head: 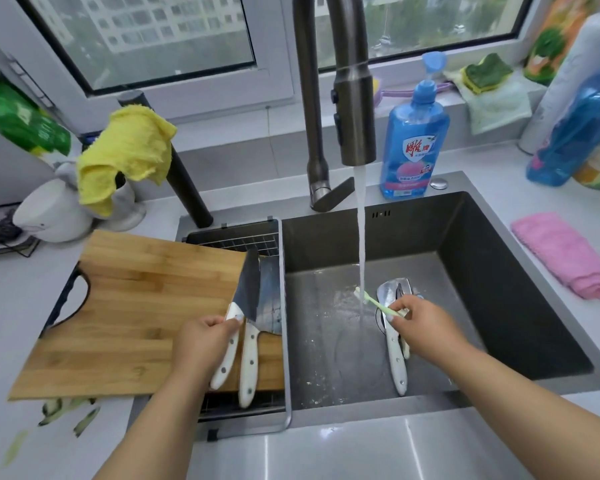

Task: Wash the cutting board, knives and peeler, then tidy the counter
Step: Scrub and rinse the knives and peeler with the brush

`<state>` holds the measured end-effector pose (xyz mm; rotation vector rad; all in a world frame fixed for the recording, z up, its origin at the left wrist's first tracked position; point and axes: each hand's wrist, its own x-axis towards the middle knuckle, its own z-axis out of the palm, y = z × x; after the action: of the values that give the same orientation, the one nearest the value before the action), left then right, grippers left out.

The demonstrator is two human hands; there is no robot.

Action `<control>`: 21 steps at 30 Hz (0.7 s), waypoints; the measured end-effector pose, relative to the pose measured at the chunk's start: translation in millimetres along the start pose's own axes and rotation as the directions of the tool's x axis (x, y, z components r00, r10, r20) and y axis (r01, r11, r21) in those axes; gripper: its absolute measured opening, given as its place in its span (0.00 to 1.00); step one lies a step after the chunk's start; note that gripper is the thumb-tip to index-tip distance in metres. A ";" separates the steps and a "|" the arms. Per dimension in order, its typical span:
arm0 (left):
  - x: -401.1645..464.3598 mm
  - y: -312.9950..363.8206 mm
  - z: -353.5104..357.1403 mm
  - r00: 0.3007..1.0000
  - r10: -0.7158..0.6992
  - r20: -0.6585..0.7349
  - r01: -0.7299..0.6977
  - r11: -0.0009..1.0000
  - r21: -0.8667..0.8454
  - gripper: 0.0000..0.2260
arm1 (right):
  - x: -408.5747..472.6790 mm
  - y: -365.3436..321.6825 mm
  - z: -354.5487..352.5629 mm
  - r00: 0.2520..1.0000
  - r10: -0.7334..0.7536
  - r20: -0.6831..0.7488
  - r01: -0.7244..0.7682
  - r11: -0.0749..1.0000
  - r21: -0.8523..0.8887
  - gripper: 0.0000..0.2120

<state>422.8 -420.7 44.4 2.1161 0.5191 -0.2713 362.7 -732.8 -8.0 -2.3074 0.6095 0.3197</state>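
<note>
A bamboo cutting board (136,306) lies across the counter and over the wire drain rack (236,239) at the sink's left. My left hand (201,341) grips the white handle of a cleaver (248,289), whose blade is tilted up over the board's right edge. Beside it lies a second white-handled knife (249,368). My right hand (420,320) pinches a thin pale-green, brush-like stick (374,301), holding its tip in the water stream. Beneath that hand, a white-handled steel tool (397,362), seemingly the peeler, lies on the floor of the sink (482,271).
Water runs from the tall faucet (355,98). Behind the sink stands a blue dish soap bottle (413,147). A folded pink cloth (565,254) lies on the right counter and a yellow cloth (125,150) hangs at left. Green peels (66,410) lie below the board.
</note>
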 end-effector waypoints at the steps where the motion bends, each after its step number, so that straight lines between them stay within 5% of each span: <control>1: 4.6 -4.2 4.4 1.000 -0.002 0.012 0.002 1.000 0.013 0.07 | 0.7 0.6 1.1 1.000 0.001 -0.004 -0.001 1.000 -0.010 0.02; 11: 23.5 -20.6 31.1 0.997 0.048 0.064 -0.052 0.997 0.049 0.06 | 6.4 7.9 6.2 1.000 0.017 -0.002 -0.017 0.999 -0.042 0.02; 21: 36.7 -25.0 41.6 0.991 0.109 0.079 -0.126 0.956 0.264 0.09 | 9.6 10.2 8.2 0.999 0.037 0.000 -0.037 0.999 -0.033 0.03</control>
<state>443.9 -433.2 -11.3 2.3833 0.3318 -0.3564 365.3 -736.7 -23.4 -2.3295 0.6519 0.3500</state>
